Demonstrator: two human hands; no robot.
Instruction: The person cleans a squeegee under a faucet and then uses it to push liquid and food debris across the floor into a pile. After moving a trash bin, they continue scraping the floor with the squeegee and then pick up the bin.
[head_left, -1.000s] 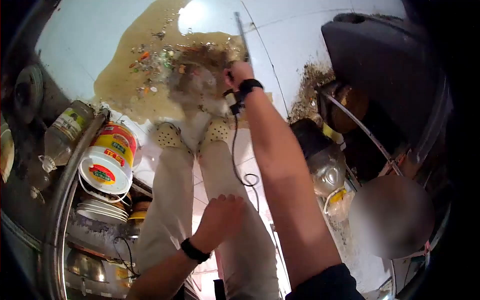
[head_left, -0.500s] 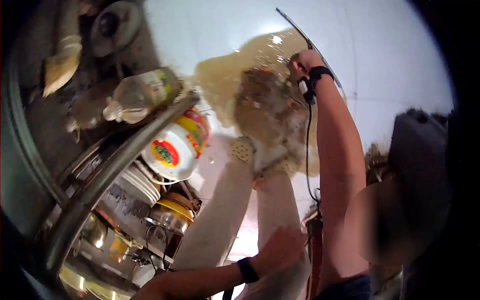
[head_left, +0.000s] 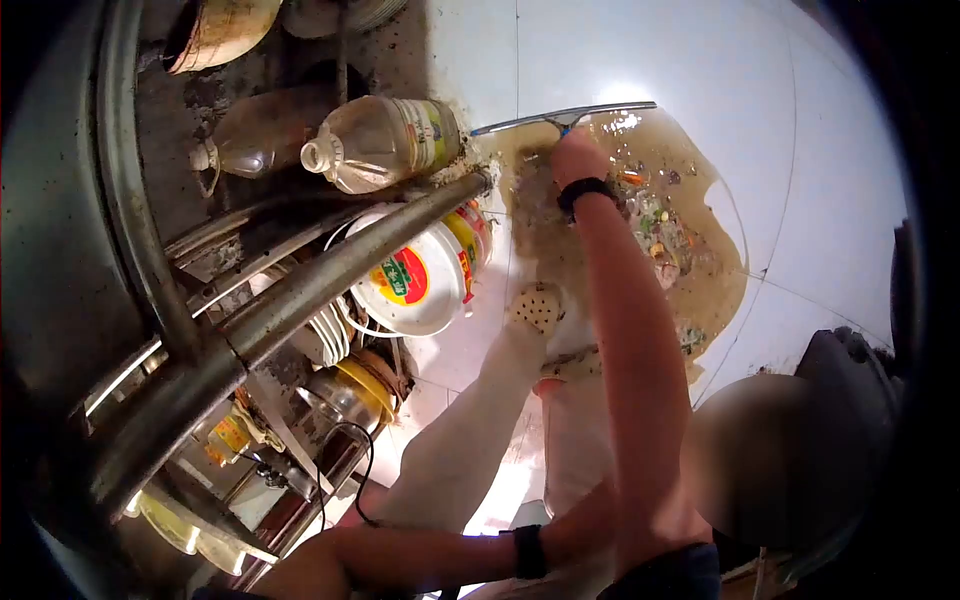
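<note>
— Where's the right hand (head_left: 574, 158)?

— Stretched out ahead and low, closed around the handle of the long-bladed metal floor squeegee (head_left: 560, 116). The grip is tight on it. The blade lies across the far edge of the brown, scrap-strewn puddle (head_left: 690, 230) on the white tiled floor (head_left: 800, 130), with one end just beside the dirty metal rack (head_left: 300, 290).

— And the left hand?

— I can't see it properly. The forearm with a black wristband (head_left: 530, 550) crosses the bottom of the view by the legs, and whether that grip is wide or curled I cannot tell.

— How far along does the clearing look?

— Barely under way, I'd judge. The puddle is spread wide and thick with vegetable bits — none of it looks gathered into a heap. The tiles beyond the blade look clean and dry, so that edge may be the start line.

— Anything crowding the work?

— A white plastic tub with a red and yellow label (head_left: 415, 285) lies on its side beside a perforated cream shoe (head_left: 537, 306), and a clear plastic oil bottle (head_left: 375, 145) lies on the rack near the blade's end.
</note>
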